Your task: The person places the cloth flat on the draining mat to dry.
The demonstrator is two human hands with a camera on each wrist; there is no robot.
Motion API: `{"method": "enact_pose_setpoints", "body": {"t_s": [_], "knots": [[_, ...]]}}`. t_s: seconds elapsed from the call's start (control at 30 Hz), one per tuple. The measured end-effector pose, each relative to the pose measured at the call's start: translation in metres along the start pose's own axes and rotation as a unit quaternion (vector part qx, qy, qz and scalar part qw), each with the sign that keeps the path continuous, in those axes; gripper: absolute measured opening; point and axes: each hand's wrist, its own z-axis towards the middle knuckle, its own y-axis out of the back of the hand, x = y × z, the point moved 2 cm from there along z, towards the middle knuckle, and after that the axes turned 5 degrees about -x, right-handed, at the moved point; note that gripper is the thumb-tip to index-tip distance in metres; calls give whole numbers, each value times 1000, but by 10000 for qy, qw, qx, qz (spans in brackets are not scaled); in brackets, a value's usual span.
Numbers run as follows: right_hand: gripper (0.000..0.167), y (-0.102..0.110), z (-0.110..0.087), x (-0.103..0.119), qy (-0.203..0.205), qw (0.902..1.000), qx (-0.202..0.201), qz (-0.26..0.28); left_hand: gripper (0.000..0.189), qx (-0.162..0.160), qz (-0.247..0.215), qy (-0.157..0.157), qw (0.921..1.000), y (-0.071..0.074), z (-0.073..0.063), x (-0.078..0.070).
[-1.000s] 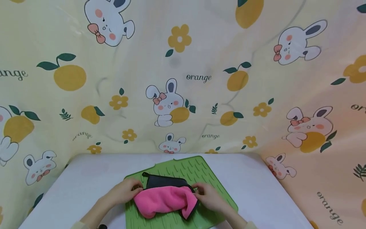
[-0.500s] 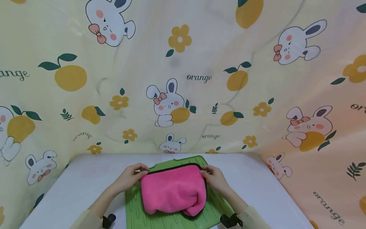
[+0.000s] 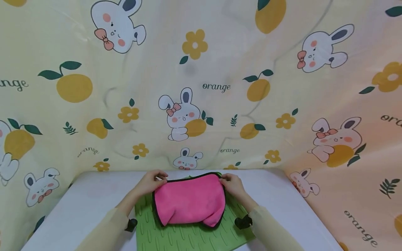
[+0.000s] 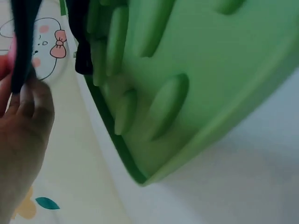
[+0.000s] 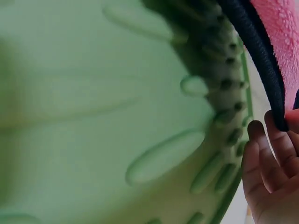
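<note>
A pink plush cloth [image 3: 190,200] with dark edging hangs spread between both hands over the green ridged mat [image 3: 176,240]. My left hand [image 3: 153,182] pinches its top left corner, and my right hand [image 3: 233,184] pinches the top right one. The cloth's lower right part curls under. In the right wrist view, the thumb and fingers [image 5: 280,149] meet at the dark edging, with the pink pile beside them. Part of the left hand [image 4: 21,140] appears at the left of the left wrist view, its fingers at the dark-edged cloth.
The mat lies on a white table [image 3: 103,195], its raised rim [image 4: 201,149] showing in the left wrist view. A curtain [image 3: 216,115] printed with rabbits and oranges surrounds the table at the back and sides. Black wrist devices [image 3: 243,222] sit at both cuffs.
Both hands have risen toward the far edge, lifting the cloth. Its dark side, seen at first, has turned away, and the pink face is stretched wider. The hands moved to the upper corners.
</note>
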Motion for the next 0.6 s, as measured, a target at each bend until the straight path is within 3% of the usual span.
{"method": "enact_pose_setpoints", "body": {"t_s": [0.07, 0.17, 0.23, 0.43, 0.6], "knots": [[22, -2, 6, -3, -14, 9999, -39, -160, 27, 200, -177, 3, 9996, 1, 0, 4], [21, -3, 10, -8, -8, 9995, -50, -300, 26, 242, -129, 154, 9995, 1, -1, 10], [20, -4, 12, -8, 81, 9993, -11, -364, 24, 134, 44, 299, 9995, 0, -2, 12], [21, -6, 11, -4, 260, 9969, 304, -676, 21, -46, 876, 284, 9957, -4, 0, 14], [31, -2, -1, 1, 234, 9980, 447, -370, 21, -26, 1135, 241, 9932, -6, -3, 14]]}}
